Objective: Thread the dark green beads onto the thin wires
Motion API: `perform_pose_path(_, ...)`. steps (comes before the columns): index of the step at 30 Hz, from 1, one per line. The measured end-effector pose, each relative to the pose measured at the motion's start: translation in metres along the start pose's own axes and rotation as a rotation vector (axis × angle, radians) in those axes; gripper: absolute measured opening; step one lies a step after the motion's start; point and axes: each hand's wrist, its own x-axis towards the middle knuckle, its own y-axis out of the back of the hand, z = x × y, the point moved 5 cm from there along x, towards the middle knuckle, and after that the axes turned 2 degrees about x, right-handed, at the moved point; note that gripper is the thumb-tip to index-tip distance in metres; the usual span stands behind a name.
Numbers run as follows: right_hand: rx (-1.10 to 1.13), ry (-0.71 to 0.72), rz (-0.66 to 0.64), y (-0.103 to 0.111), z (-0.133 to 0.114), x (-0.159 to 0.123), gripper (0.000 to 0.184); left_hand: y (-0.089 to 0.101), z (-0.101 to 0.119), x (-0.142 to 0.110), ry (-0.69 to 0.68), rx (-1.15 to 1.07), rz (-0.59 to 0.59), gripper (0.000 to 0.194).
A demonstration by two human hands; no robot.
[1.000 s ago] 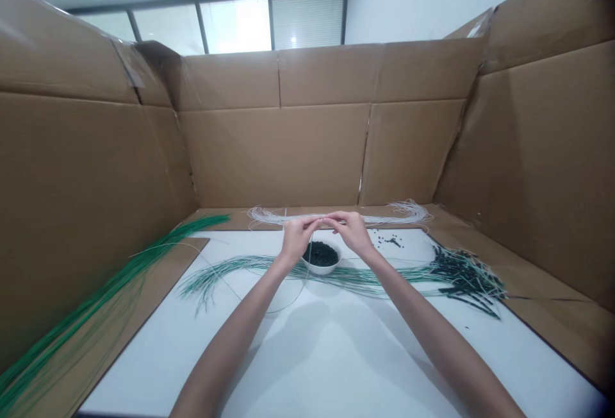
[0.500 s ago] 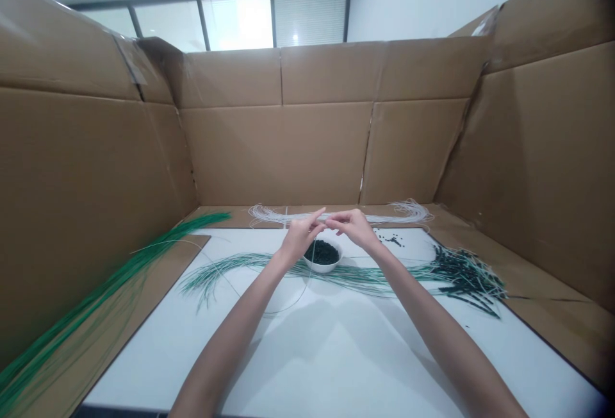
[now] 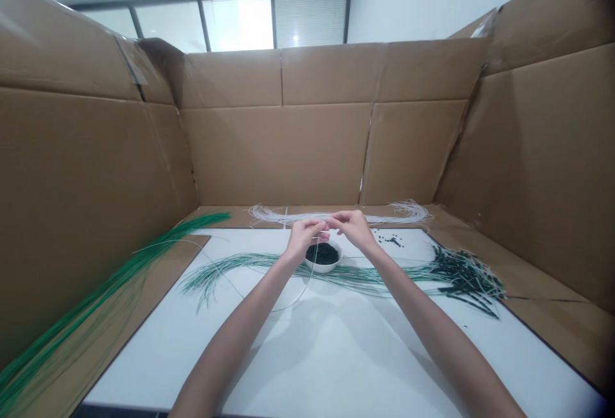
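My left hand (image 3: 303, 237) and my right hand (image 3: 354, 227) are held together above a small white bowl (image 3: 323, 258) of dark beads. Both hands pinch a thin pale wire (image 3: 307, 277); it hangs from the fingers and loops down over the white table (image 3: 336, 354). What the right fingertips hold besides the wire is too small to make out. A long bundle of green wires (image 3: 384, 277) lies across the table under my hands, its right end carrying dark beads (image 3: 464, 274).
A bundle of white wires (image 3: 336, 216) lies at the back on the cardboard. Loose green wires (image 3: 96, 302) run along the left side. A few dark beads (image 3: 391, 238) are scattered right of the bowl. High cardboard walls (image 3: 278, 149) enclose the table on three sides.
My left index finger, stretched out half a second ago, has curled back into a pinch. Both hands stay above the bowl, and the hanging wire loop has shifted slightly.
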Motion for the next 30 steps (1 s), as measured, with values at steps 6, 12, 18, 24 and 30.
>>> perform_pose_path(6, 0.012, -0.009, 0.04, -0.001, 0.005, 0.0, 0.028, 0.003, -0.003, 0.002, 0.037, 0.016, 0.028, 0.027)
perform_pose_path(12, 0.018, -0.027, 0.013, -0.005, 0.008, -0.001, 0.027, 0.007, -0.003, 0.003, 0.008, 0.089, 0.069, 0.027)
perform_pose_path(18, 0.023, -0.055, -0.002, -0.007, 0.008, -0.003, 0.025, 0.011, -0.002, 0.006, -0.058, 0.22, 0.086, 0.026)
perform_pose_path(24, 0.017, -0.089, -0.025, -0.008, 0.009, -0.004, 0.024, 0.015, -0.004, 0.007, -0.088, 0.345, 0.097, 0.028)
perform_pose_path(30, -0.01, -0.097, -0.072, -0.011, 0.019, -0.001, 0.021, 0.02, -0.002, 0.004, -0.15, 0.543, 0.11, 0.024)
